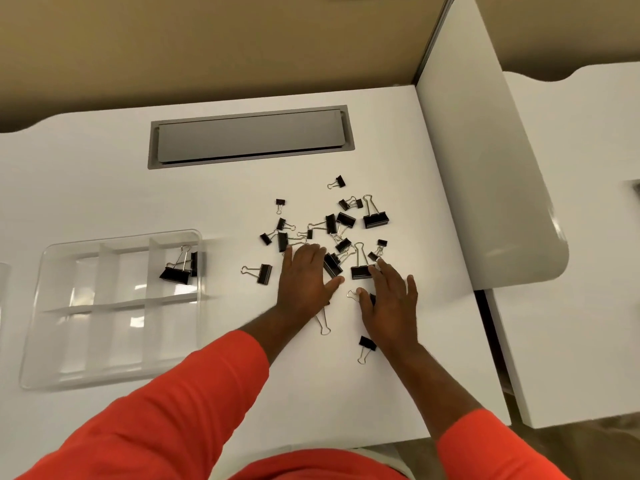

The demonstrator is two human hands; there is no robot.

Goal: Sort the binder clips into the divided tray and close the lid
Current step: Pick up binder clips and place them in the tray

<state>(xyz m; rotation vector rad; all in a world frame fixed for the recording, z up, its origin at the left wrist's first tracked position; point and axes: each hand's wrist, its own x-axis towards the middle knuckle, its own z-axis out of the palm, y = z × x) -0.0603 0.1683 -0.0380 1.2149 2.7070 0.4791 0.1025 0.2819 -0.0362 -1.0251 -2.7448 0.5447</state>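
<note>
A pile of black binder clips [332, 230] of several sizes lies scattered on the white table, right of centre. My left hand [304, 277] rests flat, palm down, on the pile's near left part, and a wire handle [323, 323] pokes out from under it. My right hand [389, 301] lies beside it with fingers spread. Its index fingertip touches a large clip [361, 271], and its thumb partly covers another clip. A clear divided tray [117, 277] stands at the left. Its far right compartment holds two clips [176, 271]. One clip [366, 344] lies by my right wrist.
A grey hatch [251, 136] is set flush into the table at the back. A white partition panel [467, 168] rises along the right side, with another desk [571, 254] beyond it. The edge of a clear object [2, 289] shows at the far left.
</note>
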